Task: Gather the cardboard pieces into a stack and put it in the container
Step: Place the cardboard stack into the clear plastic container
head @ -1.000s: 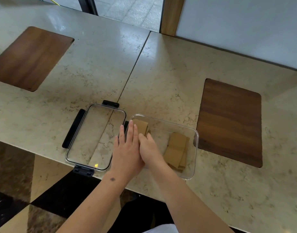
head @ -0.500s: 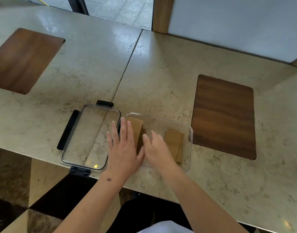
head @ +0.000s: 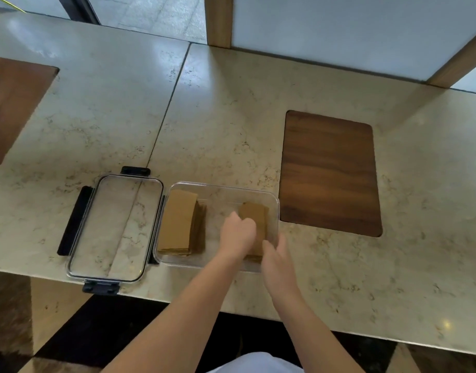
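A clear plastic container (head: 223, 188) sits near the table's front edge. A neat stack of brown cardboard pieces (head: 179, 223) fills its left end. A smaller cardboard stack (head: 254, 214) lies at its right end. My left hand (head: 237, 234) reaches into the container with its fingers curled on that right stack's left side. My right hand (head: 276, 255) is at the container's near right corner, with thumb and fingers spread at the stack's near end. Both hands hide that end, so the right hand's hold is unclear.
The container's clear lid (head: 113, 227) with black clasps lies flat just left of it. A dark wooden inlay (head: 329, 173) lies to the right, another (head: 13, 103) at the far left. The table's front edge runs just below the container, with floor beyond.
Both hands left the left stack and moved right to the smaller stack. The left stack now lies uncovered. The camera view shifted to the right.
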